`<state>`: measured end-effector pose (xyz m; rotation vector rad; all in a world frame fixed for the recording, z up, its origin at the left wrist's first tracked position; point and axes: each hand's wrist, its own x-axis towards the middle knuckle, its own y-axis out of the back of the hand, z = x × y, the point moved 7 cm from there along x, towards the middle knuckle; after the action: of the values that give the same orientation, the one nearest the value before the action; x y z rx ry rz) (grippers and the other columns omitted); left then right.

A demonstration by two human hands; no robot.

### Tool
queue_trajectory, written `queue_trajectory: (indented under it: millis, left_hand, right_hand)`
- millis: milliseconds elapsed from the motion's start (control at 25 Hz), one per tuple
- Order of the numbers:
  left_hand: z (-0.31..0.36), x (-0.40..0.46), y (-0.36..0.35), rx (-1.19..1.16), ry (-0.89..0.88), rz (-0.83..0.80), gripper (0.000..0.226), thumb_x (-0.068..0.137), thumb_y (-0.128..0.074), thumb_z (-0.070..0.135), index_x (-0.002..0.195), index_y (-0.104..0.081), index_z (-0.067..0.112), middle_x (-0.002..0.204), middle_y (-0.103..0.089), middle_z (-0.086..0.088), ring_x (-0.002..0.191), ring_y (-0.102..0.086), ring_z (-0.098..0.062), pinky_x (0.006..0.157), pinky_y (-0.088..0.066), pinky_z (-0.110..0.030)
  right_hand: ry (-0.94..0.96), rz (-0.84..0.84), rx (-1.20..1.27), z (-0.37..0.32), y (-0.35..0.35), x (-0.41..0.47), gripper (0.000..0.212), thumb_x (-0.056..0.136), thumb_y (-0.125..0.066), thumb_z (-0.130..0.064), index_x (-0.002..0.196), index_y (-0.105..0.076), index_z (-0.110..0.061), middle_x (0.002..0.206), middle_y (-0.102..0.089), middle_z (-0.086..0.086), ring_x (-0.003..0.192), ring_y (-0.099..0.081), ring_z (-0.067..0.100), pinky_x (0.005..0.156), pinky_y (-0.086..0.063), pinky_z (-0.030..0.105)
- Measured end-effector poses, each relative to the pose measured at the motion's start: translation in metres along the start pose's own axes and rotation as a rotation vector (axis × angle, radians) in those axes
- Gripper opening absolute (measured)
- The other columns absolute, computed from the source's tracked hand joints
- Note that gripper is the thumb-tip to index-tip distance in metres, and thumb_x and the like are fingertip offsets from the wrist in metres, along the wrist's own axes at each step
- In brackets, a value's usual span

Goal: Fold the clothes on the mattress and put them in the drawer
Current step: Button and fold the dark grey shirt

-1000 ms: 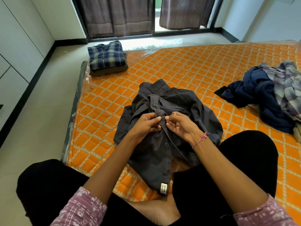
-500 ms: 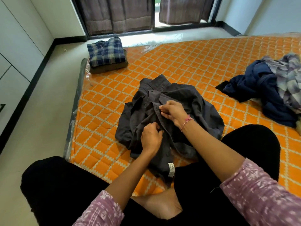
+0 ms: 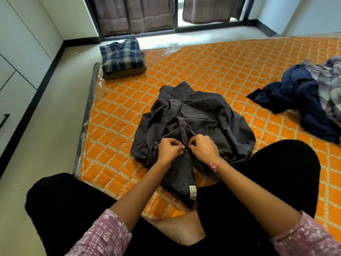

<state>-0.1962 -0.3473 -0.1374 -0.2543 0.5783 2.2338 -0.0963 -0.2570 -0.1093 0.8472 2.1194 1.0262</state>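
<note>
- Two hands meet at the middle of the dark grey shirt (image 3: 193, 126), just beyond the person's black-clad knees (image 3: 258, 182).
- Left hand (image 3: 170, 149): fingers curled tight, pinching the button strip of the shirt at its front edge; knuckles face up.
- Right hand (image 3: 202, 149): fingers curled too, pinching the same strip from the other side; its fingertips touch those of the left hand. A pink thread band (image 3: 215, 164) circles this wrist.
- Whether a button sits between the fingertips cannot be told; they hide it.
- Shirt: it lies crumpled on the orange quilted mattress (image 3: 212, 71), collar pointing away from the person toward the window, hem toward the lap. Its long axis runs near to far, tilted a little to the left at the far end. A small white label (image 3: 192, 192) shows near the hem, which lies against the knees.
- Bare mattress lies open to the left of the shirt up to the mattress's left edge, where clear plastic wrap (image 3: 92, 100) shows, and beyond that is pale floor (image 3: 46, 135).
- To the right, well apart from the shirt, sits a loose heap of navy and grey-checked clothes (image 3: 304, 100).
- At the far left corner of the mattress rests a folded blue plaid shirt (image 3: 120, 55) stacked on a folded brown garment (image 3: 125, 72).
- Farthest off, brown curtains (image 3: 136, 13) hang over a dark-framed window; white cabinet doors (image 3: 18, 61) line the left wall.
</note>
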Motion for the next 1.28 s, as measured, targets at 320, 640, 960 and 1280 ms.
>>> queue_trajectory:
  millis: [320, 640, 960, 1280]
  left_hand:
    - [0.025, -0.023, 0.018, -0.131, -0.043, -0.025, 0.017, 0.085, -0.064, 0.001, 0.073, -0.067, 0.013, 0.070, -0.066, -0.006, 0.061, -0.060, -0.009, 0.058, -0.049, -0.016]
    - [0.036, -0.036, 0.020, -0.055, -0.135, 0.084, 0.009, 0.084, -0.066, 0.004, 0.077, -0.069, 0.009, 0.066, -0.066, -0.005, 0.058, -0.060, -0.007, 0.056, -0.050, -0.014]
    - [0.037, -0.032, 0.010, -0.013, -0.183, 0.178, 0.013, 0.083, -0.068, 0.003, 0.074, -0.068, 0.013, 0.065, -0.065, -0.001, 0.061, -0.063, -0.009, 0.066, -0.055, -0.023]
    - [0.034, -0.022, 0.008, -0.151, -0.119, 0.013, 0.007, 0.084, -0.066, 0.000, 0.080, -0.069, 0.005, 0.070, -0.066, -0.006, 0.059, -0.063, -0.005, 0.060, -0.053, -0.013]
  right_hand:
    - [-0.206, -0.218, 0.989, 0.004, -0.003, -0.013, 0.020, 0.087, -0.057, 0.008, 0.072, -0.058, -0.004, 0.059, -0.049, 0.005, 0.041, -0.043, 0.004, 0.035, -0.033, 0.013]
    - [-0.093, -0.100, 0.784, 0.000, 0.011, -0.019, 0.013, 0.081, -0.069, -0.005, 0.071, -0.069, -0.013, 0.073, -0.068, 0.010, 0.069, -0.065, 0.021, 0.064, -0.056, 0.031]
    - [-0.040, 0.053, 0.645, 0.000, 0.012, -0.022, 0.015, 0.085, -0.061, -0.007, 0.077, -0.074, -0.011, 0.073, -0.070, 0.005, 0.067, -0.063, 0.007, 0.065, -0.051, 0.020]
    - [-0.193, -0.288, 1.076, 0.010, 0.004, -0.015, 0.012, 0.088, -0.059, 0.002, 0.081, -0.067, -0.004, 0.066, -0.067, 0.006, 0.053, -0.064, 0.006, 0.052, -0.054, 0.018]
